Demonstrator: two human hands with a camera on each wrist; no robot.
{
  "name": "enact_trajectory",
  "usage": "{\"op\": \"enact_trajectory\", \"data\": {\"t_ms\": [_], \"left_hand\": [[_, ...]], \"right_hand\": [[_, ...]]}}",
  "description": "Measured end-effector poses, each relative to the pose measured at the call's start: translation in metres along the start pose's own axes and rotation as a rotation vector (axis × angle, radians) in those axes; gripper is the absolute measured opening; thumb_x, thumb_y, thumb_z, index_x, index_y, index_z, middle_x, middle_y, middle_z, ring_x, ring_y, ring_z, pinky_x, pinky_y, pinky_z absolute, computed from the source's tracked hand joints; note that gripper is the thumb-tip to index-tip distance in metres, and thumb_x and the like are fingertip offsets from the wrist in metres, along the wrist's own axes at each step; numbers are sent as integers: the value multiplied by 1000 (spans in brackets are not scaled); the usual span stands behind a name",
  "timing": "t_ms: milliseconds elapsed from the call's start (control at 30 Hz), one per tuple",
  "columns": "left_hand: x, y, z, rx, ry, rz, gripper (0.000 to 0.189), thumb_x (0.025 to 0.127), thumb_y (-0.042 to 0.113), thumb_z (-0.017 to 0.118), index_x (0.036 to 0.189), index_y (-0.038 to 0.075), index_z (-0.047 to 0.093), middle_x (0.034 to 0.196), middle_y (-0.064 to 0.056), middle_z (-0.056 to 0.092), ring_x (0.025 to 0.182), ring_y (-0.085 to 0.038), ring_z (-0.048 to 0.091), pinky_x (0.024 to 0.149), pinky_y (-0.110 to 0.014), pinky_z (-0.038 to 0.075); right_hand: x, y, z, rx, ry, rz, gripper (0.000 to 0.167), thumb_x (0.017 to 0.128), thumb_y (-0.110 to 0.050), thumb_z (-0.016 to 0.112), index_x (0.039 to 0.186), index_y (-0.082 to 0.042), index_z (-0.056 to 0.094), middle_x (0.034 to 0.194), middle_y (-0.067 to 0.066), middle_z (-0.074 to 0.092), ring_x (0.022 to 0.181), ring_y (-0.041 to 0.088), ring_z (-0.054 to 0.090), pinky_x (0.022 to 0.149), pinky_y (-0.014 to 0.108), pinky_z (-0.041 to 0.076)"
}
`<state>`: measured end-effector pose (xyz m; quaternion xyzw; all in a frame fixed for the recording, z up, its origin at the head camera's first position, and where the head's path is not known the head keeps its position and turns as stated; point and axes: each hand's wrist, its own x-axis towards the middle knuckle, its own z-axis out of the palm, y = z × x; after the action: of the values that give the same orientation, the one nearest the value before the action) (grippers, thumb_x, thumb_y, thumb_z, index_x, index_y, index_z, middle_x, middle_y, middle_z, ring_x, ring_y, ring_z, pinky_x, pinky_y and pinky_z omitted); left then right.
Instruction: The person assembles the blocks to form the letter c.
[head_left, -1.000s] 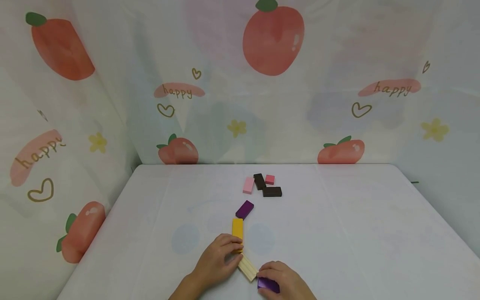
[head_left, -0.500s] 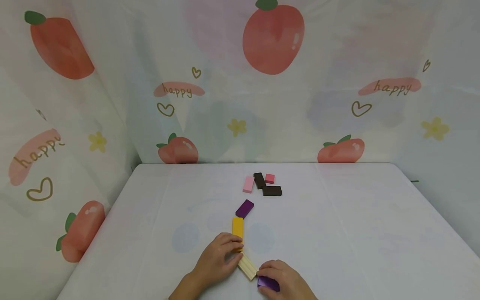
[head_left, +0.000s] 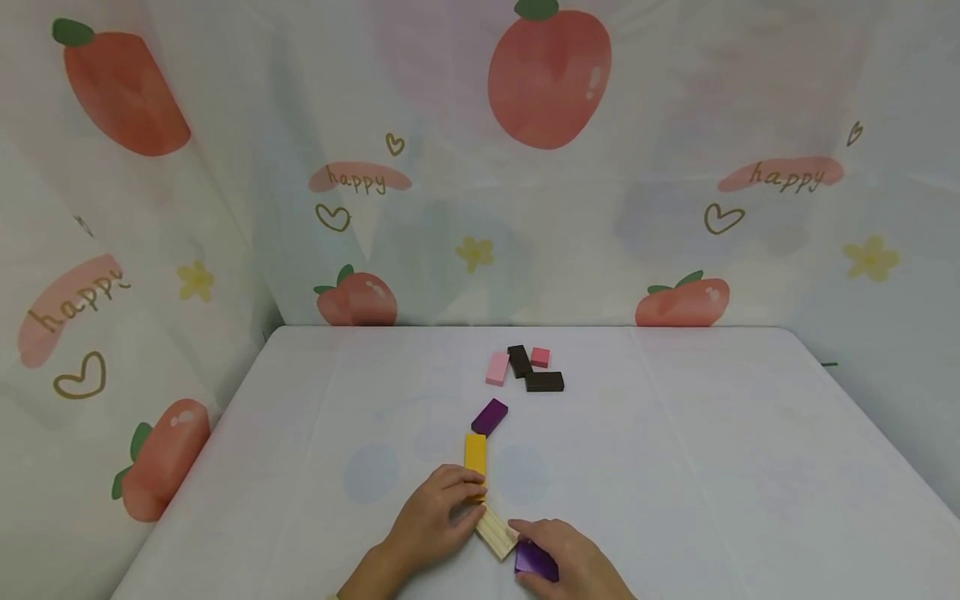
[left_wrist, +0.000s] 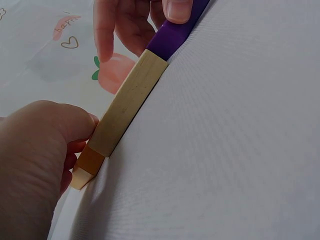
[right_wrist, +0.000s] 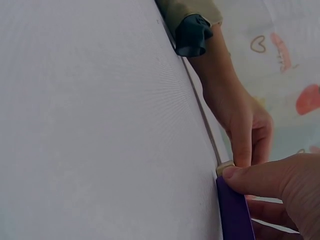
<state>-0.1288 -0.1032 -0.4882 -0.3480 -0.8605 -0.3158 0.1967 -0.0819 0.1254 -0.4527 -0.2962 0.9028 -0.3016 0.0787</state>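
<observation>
In the head view, a row of blocks lies on the white tabletop. My left hand (head_left: 441,510) rests at the join of the yellow block (head_left: 476,452) and the plain wooden block (head_left: 495,533). Its fingers lie over the yellow block's near end, and the thumb touches the wooden block's top edge, as the left wrist view shows. My right hand (head_left: 573,560) pinches a purple block (head_left: 536,561) between thumb and fingers, its end against the wooden block (left_wrist: 131,102). The right index finger is lifted off, pointing at the wooden block. The palm hides part of the purple block.
A dark purple block (head_left: 490,417) lies slanted at the yellow block's far end. Farther back are a pink block (head_left: 497,368), a dark block (head_left: 519,361), another dark block (head_left: 544,382) and a small red-pink block (head_left: 540,357). A printed curtain (head_left: 570,242) stands behind the table.
My right index finger has lifted from the purple block and stretched out toward the wooden block, uncovering more of the purple end. My left hand stays in place.
</observation>
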Motion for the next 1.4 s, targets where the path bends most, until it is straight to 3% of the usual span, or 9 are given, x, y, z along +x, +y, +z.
{"op": "enact_trajectory", "data": {"t_ms": [267, 600, 833, 1167, 1300, 1400], "left_hand": [[1, 1, 1, 1, 15, 8, 18, 78, 16, 72, 95, 10, 70, 106, 5, 61, 100, -10, 53, 89, -26, 45], [1, 0, 1, -4, -16, -13, 18, 80, 18, 71, 96, 11, 70, 107, 5, 61, 104, -9, 51, 91, -24, 43], [0, 0, 2, -6, 13, 7, 18, 78, 16, 72, 95, 10, 70, 107, 5, 61, 102, -10, 52, 89, -26, 44], [0, 0, 2, -15, 25, 11, 18, 78, 16, 72, 95, 10, 70, 106, 5, 61, 101, -10, 53, 89, -26, 45], [0, -1, 2, -35, 36, 6, 18, 78, 15, 71, 96, 9, 70, 106, 5, 61, 102, -10, 52, 90, -23, 43], [0, -2, 2, -40, 56, -2, 18, 79, 14, 70, 96, 8, 70, 105, 4, 61, 102, -10, 52, 90, -22, 42]], "right_hand": [[-1, 2, 1, 5, 6, -10, 54, 81, -35, 68, 125, -6, 54, 104, -8, 59, 92, 5, 53, 79, 28, 49], [-1, 5, 0, 2, 28, -77, 47, 83, -31, 67, 121, -5, 58, 107, -4, 61, 95, 10, 56, 80, 29, 50], [-2, 7, 2, -12, 68, -151, 44, 82, -24, 69, 119, -3, 58, 105, -2, 62, 94, 10, 56, 78, 28, 50], [-1, 6, -1, -4, 11, -93, 47, 83, -31, 68, 121, -6, 57, 107, -6, 61, 96, 9, 55, 81, 29, 50], [0, 7, -3, -1, 39, -101, 51, 83, -40, 65, 123, -9, 56, 110, -6, 60, 99, 10, 55, 82, 31, 49], [3, 12, -6, -25, 145, -158, 47, 83, -37, 66, 121, -9, 58, 109, -5, 60, 100, 11, 55, 82, 33, 50]]}}
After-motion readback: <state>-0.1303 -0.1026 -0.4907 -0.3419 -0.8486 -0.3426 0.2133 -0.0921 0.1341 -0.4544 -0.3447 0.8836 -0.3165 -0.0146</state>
